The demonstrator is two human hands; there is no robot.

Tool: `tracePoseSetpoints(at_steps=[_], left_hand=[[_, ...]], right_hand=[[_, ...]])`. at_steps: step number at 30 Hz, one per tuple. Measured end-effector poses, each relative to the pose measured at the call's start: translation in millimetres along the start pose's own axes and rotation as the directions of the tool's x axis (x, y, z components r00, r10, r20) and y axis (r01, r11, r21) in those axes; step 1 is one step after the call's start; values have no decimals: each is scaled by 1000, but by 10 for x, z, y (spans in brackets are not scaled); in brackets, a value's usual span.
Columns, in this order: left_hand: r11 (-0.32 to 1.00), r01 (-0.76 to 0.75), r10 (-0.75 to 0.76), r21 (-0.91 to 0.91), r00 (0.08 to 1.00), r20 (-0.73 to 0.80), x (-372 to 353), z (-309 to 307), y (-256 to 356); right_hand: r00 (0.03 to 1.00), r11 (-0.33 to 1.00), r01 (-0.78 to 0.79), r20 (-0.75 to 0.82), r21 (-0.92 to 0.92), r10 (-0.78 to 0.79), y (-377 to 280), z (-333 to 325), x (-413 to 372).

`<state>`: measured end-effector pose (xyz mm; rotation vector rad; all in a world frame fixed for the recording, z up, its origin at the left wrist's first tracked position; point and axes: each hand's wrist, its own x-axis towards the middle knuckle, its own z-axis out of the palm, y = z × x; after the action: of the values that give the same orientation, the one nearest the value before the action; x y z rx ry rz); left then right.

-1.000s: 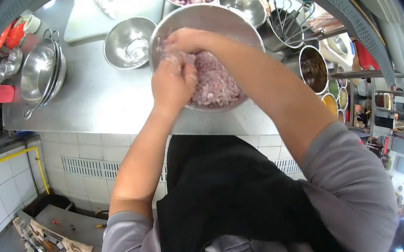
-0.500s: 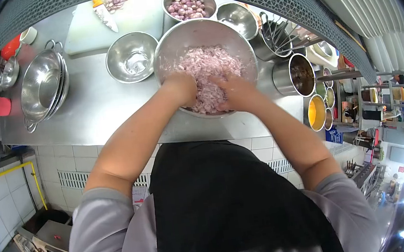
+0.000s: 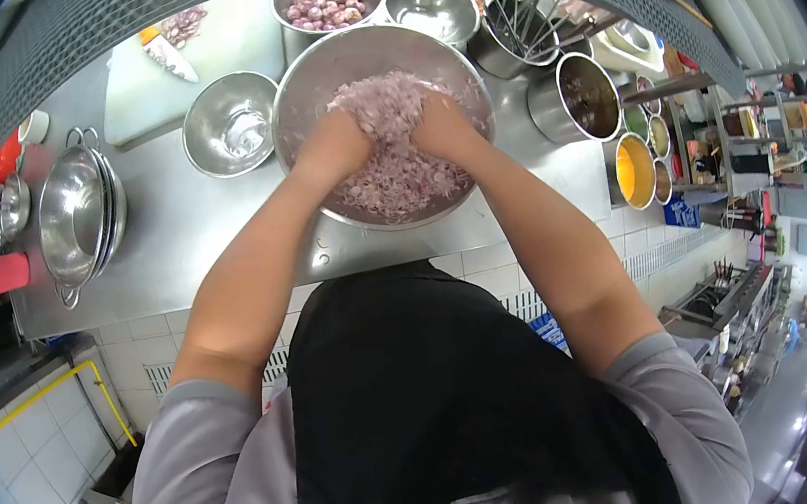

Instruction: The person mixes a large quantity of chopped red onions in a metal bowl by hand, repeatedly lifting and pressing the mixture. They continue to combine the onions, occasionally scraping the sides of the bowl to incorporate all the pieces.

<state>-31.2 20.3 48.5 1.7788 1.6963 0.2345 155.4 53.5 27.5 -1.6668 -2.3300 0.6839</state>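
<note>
A large steel bowl (image 3: 301, 73) on the steel counter holds a heap of sliced pink shallots (image 3: 393, 168). My left hand (image 3: 335, 147) and my right hand (image 3: 444, 126) are both inside the bowl, side by side. Together they lift a mound of the slices between them, fingers buried in it. My forearms reach in from the near edge of the counter.
An empty smaller bowl (image 3: 229, 125) and a white cutting board with a knife (image 3: 166, 54) lie to the left. Stacked colanders (image 3: 75, 217) sit further left. A bowl of whole shallots (image 3: 324, 2) is behind. Pots of sauces (image 3: 586, 94) and a utensil holder (image 3: 513, 32) stand to the right.
My hands moved from pressing into the near side of the heap to scooping up a mound in the middle. The view shifted a little, so the bowl sits higher and further left.
</note>
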Motion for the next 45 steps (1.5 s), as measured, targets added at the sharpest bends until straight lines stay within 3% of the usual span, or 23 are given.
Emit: tracePoseSetpoints(at_steps=[2,4,8,9,11,14,16,17,19,20,23,25,30,32,33,34,35,37,39,41,42,44,45], left_hand=[[1000,9,-9,-2,998,-69,30,-76,35],[999,-28,21,-32,978,-209,27,-146,78],[998,-62,63,13,973,-224,154,-53,-59],[998,-65,68,21,972,-224,179,-79,-89],[875,-323,331,360,943,40,221,-117,-156],[962,-142,136,234,990,43,68,-258,-92],[914,-222,196,339,975,108,61,-68,-211],[850,-302,249,430,952,176,69,27,-286],[925,-16,-38,379,990,137,-185,241,-7],[900,-141,29,412,963,267,-286,280,168],[905,-224,158,362,966,203,-243,469,155],[944,-169,197,-283,978,73,-265,267,174],[938,-347,344,-22,935,-89,14,-99,262],[942,-153,140,298,988,63,193,68,299],[939,-163,147,302,986,74,272,199,306],[908,148,-73,-393,977,200,333,357,312],[355,460,-154,-814,887,434,359,458,326],[450,491,-223,-746,870,439,352,467,417],[535,515,-285,-669,856,431,391,512,452],[192,487,-163,-852,872,462,435,574,291],[203,497,-163,-844,867,471,380,517,341],[217,345,-159,-913,936,315,218,309,491],[393,356,-232,-848,931,283,246,285,461]], right_hand=[[999,1000,-17,-48,-6,17,-145,-145,-33],[961,947,-265,-23,183,274,-356,-316,-90],[916,847,-351,-43,400,400,-313,-200,-84],[926,783,-355,79,511,368,-289,-215,-86],[929,702,-366,192,611,317,-211,-265,-102],[888,735,-420,409,533,210,-137,-437,-184],[939,986,-114,337,125,66,-61,-475,-299],[940,985,-116,334,130,67,-92,-431,-330],[910,957,38,405,-289,86,-169,-302,-366],[912,957,36,401,-288,87,-115,-231,-330],[938,981,-115,307,-156,159,66,-133,-205],[987,995,17,161,-98,-1,167,-328,-238],[962,975,-156,199,-159,186,5,-649,-531],[949,953,-216,185,-212,256,44,-526,-550],[963,957,-236,90,-166,253,103,-312,-540],[967,960,-255,-4,-118,256,151,-132,-545],[962,957,-271,-6,-108,272,212,-19,-495],[916,753,-397,170,524,364,295,79,-333],[911,665,-389,158,637,382,313,80,-367],[917,488,-323,142,811,372,168,-27,-460],[913,475,-326,143,817,382,142,-20,-464],[916,683,-330,45,652,399,105,2,-475],[915,705,-383,141,597,378,-14,-186,-545]])
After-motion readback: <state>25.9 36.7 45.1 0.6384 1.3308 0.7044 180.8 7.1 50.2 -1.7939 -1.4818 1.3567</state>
